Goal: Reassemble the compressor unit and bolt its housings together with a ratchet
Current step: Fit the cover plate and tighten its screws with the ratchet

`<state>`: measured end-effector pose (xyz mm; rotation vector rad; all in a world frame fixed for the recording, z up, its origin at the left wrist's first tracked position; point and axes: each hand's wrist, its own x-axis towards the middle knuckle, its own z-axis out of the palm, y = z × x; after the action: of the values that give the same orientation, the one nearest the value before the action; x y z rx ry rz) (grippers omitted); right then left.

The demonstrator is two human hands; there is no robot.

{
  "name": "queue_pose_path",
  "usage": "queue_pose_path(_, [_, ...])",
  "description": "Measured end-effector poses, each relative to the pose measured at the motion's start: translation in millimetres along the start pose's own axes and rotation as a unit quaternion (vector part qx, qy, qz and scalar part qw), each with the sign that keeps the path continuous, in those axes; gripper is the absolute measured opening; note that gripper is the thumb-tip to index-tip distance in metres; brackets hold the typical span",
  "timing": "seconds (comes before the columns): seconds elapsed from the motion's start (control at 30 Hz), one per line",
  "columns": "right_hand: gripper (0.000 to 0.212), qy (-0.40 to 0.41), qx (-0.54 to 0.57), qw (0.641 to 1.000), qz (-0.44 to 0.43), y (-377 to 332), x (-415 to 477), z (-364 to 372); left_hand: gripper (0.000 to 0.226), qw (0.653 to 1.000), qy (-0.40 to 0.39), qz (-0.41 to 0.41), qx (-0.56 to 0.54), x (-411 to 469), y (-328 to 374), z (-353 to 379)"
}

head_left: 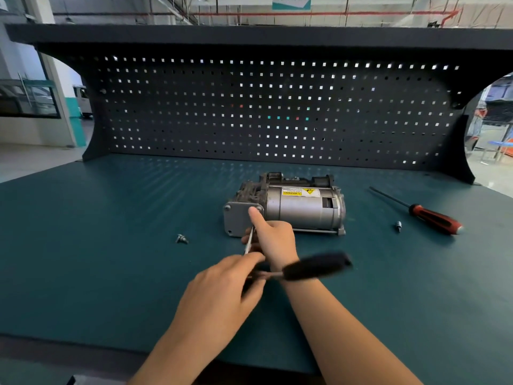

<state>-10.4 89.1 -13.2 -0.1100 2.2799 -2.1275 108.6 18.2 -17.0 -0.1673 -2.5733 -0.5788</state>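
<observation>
Compressor unit [288, 207] faces me plate-first. My right hand [273, 240] curls round the extension [249, 240], steadying it against the plate; my left hand [222, 287] grips the ratchet [316, 266] to turn it.

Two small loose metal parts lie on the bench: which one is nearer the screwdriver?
The right part, beside the screwdriver handle; the left part lies on the compressor's far side.
</observation>
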Motion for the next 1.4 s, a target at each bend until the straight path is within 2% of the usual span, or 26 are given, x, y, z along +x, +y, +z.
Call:
queue_pose_path(0.1, [0.063, 0.005, -0.047, 0.998, -0.050, 0, -4, 0, 0.036, 0.999, 0.015, -0.010, 0.029, -2, -2, 2])
queue_pose_path(0.23, [0.049, -0.010, -0.019, 0.999, -0.040, -1, -2, 1, 0.042, 0.998, 0.049, -0.029, 0.015, -3, -4, 6])
queue_pose_path(0.3, [0.041, -0.019, 0.022, 0.999, -0.016, 0, -1, 0, 0.040, 0.997, 0.056, -0.049, -0.037, -4, -4, 8])
queue_pose_path(0.37, [0.038, -0.036, 0.084, 0.996, 0.016, 1, 0, -1, 0.030, 0.975, 0.043, -0.109, -0.189, -3, -3, 9])
queue_pose_path(0.4, [0.037, -0.047, 0.102, 0.993, 0.033, 1, 0, -3, 0.024, 0.940, 0.034, -0.158, -0.301, -1, 0, 8])
queue_pose_path(0.47, [0.035, -0.074, 0.140, 0.985, 0.070, 0, 0, -4, 0.028, 0.809, -0.006, -0.249, -0.532, 3, 4, 4])
queue_pose_path(0.5, [0.035, -0.088, 0.160, 0.980, 0.086, 0, 0, -5, 0.032, 0.738, -0.022, -0.276, -0.616, 4, 5, 0])
queue_pose_path(0.53, [0.035, -0.100, 0.178, 0.974, 0.096, -1, 0, -5, 0.034, 0.682, -0.027, -0.293, -0.669, 5, 4, -5])
queue_pose_path(0.57, [0.035, -0.110, 0.190, 0.970, 0.102, -1, 0, -5, 0.034, 0.652, -0.025, -0.303, -0.695, 5, 3, -8])
queue_pose_path(0.6, [0.035, -0.118, 0.196, 0.968, 0.106, -2, 0, -5, 0.031, 0.644, -0.019, -0.309, -0.700, 5, 2, -11])
queue_pose_path(0.67, [0.036, -0.120, 0.189, 0.969, 0.104, -1, 0, -4, 0.023, 0.677, -0.004, -0.302, -0.671, 5, 1, -12])
queue_pose_path(0.73, [0.037, -0.103, 0.147, 0.980, 0.083, -2, -2, -3, 0.027, 0.740, -0.013, -0.265, -0.619, 5, 0, -11])
queue_pose_path(0.8, [0.041, -0.069, 0.080, 0.994, 0.043, -1, -3, -3, 0.034, 0.817, -0.056, -0.214, -0.532, 6, -3, -11])
queue_pose_path(0.9, [0.047, -0.028, 0.017, 0.999, -0.004, -1, -3, -3, 0.033, 0.952, -0.081, -0.102, -0.276, 6, -7, -10])
queue_pose_path(0.93, [0.048, -0.018, 0.007, 1.000, -0.018, -2, -3, -2, 0.033, 0.978, -0.075, -0.061, -0.187, 5, -6, -10])
queue_pose_path(1.0, [0.057, -0.009, -0.021, 0.999, -0.032, -7, -6, -1, 0.036, 0.995, -0.048, -0.020, -0.080, 2, -4, -7])
queue_pose_path(1.07, [0.057, -0.009, -0.020, 0.999, -0.032, -7, -6, -2, 0.040, 0.999, -0.021, -0.009, -0.029, 0, -4, -1])
queue_pose_path(1.13, [0.052, -0.012, -0.018, 0.999, -0.027, -6, -5, -2, 0.040, 0.999, -0.017, -0.018, -0.034, -2, -6, 3])
queue_pose_path(1.17, [0.049, -0.012, -0.014, 1.000, -0.024, -6, -5, -2, 0.037, 0.997, -0.017, -0.036, -0.072, -2, -7, 5])
queue_pose_path(1.23, [0.043, -0.026, 0.038, 0.999, -0.007, -4, -5, -2, 0.025, 0.972, -0.001, -0.097, -0.216, -2, -6, 8])
queue_pose_path(1.27, [0.042, -0.040, 0.064, 0.997, 0.003, -4, -4, -2, 0.020, 0.941, 0.009, -0.145, -0.306, -1, -4, 9])
queue_pose_path(1.3, [0.041, -0.057, 0.075, 0.995, 0.013, -4, -4, -3, 0.015, 0.893, 0.014, -0.198, -0.405, -1, 0, 8])
queue_pose_path(1.4, [0.038, -0.088, 0.097, 0.991, 0.036, -4, -4, -6, 0.022, 0.700, -0.011, -0.304, -0.647, 3, 7, 0])
